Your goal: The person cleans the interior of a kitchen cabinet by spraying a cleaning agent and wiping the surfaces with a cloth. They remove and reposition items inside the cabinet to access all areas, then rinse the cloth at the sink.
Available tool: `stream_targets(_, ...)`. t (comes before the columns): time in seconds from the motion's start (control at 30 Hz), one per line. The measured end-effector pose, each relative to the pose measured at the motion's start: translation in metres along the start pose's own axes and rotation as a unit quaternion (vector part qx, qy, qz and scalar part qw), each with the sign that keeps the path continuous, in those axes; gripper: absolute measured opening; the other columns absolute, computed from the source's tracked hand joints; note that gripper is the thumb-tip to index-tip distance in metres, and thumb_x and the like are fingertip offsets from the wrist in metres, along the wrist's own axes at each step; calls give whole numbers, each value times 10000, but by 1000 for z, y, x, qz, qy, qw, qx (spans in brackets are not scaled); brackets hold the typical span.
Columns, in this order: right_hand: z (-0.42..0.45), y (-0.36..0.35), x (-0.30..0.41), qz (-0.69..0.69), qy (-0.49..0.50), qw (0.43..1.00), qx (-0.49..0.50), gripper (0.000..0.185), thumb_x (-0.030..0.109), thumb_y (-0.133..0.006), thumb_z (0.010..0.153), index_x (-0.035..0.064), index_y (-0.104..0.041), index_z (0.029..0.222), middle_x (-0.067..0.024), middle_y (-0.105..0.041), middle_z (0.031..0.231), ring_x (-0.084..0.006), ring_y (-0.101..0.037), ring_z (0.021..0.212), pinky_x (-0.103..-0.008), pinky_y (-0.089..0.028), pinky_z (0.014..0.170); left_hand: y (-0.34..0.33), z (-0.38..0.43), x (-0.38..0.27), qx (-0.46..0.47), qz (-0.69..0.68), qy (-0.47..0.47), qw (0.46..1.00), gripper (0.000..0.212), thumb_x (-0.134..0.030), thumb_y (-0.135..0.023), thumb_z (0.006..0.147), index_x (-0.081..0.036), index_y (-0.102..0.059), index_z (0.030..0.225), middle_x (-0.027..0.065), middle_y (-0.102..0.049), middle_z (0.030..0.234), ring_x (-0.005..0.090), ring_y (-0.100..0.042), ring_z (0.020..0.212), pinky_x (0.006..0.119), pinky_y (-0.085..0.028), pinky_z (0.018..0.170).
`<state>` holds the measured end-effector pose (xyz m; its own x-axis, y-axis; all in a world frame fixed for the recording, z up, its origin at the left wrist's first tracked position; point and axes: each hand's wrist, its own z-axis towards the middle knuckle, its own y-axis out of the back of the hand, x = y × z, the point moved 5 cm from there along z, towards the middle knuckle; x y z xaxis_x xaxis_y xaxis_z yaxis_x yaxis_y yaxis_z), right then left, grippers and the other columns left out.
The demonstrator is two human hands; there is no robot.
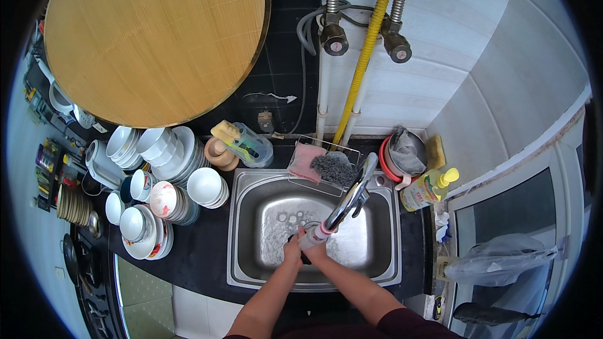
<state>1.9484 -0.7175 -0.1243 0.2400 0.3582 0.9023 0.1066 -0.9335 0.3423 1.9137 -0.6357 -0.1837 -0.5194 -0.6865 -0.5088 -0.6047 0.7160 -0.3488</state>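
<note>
My left hand [293,250] and my right hand [316,252] are close together over the stainless steel sink [360,256], right under the faucet [346,205]. A small dark object [305,260] shows between my palms, gripped by both hands. Its shape is mostly hidden by my fingers and by the clear, pink-ringed faucet attachment [312,238]. Water with bubbles [292,217] covers part of the sink floor, left of my hands.
Stacked bowls [206,187] and plates [162,245] crowd the counter at left. Behind the sink, a wire rack [301,139] holds a pink sponge [306,162] and steel wool [334,168]. A dish soap bottle [426,190] stands at right. A large round bamboo board [160,42] leans at back left.
</note>
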Motion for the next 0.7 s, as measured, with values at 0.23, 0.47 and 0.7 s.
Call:
stream_targets(0.23,-15,-9,21,-68,99,989,-82,300,275,-538,846,31,-606,685,-126,-595,661,-251,-564,605,-364,-424,568,4,-8,-17,12,6,-1,1000,290,-272,-558,850,11,-588,906,106,-603,876,208,-581,781,329,-472,707)
stream_targets(0.47,-18,2,47,-19,82,996,-17,234,267,-592,804,44,-597,876,-142,-592,762,-275,-591,714,-366,-440,635,38,59,5,39,-46,80,995,400,-411,-597,805,-15,-584,857,88,-588,784,215,-564,718,361,-471,643)
stream_targets(0.7,0,4,11,46,39,998,-34,270,297,-568,797,33,-615,831,-184,-608,759,-363,-580,752,-407,-455,705,6,0,-10,43,21,-18,999,476,-392,-621,785,18,-551,1016,140,-582,988,228,-555,927,341,-446,811)
